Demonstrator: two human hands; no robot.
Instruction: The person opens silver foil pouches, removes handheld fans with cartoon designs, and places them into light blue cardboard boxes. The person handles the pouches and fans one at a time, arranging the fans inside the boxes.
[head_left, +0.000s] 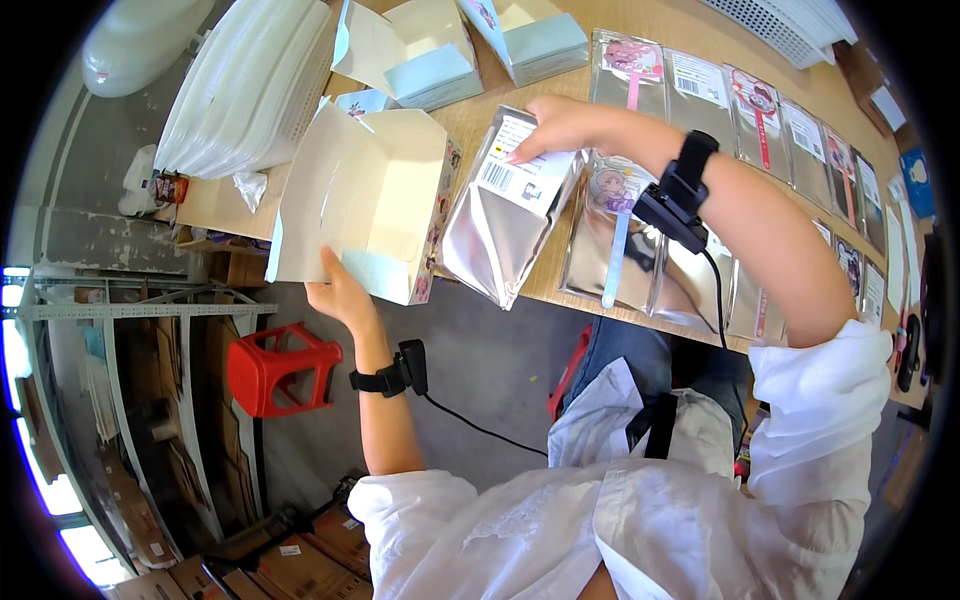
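My left hand (341, 292) grips the near side of an open paperboard box (386, 191), pale inside, with light blue flaps and a patterned side. The box looks empty and tilts at the table's front edge. Just right of it, my right hand (551, 131) holds the top of a stack of silvery flat packets (499, 217) with white barcode labels. Beneath my right forearm lies a silvery packet with a character picture and a blue strip (616, 247). More packets (765, 127) are laid in overlapping rows towards the right, some with pink or red strips.
Two more open boxes (439, 75) (547, 49) stand at the back. A tall stack of white plastic trays (240, 90) is at the left, beside a crumpled tissue (250, 187). A white perforated basket (780, 26) sits back right. A red plastic stool (281, 371) stands on the floor.
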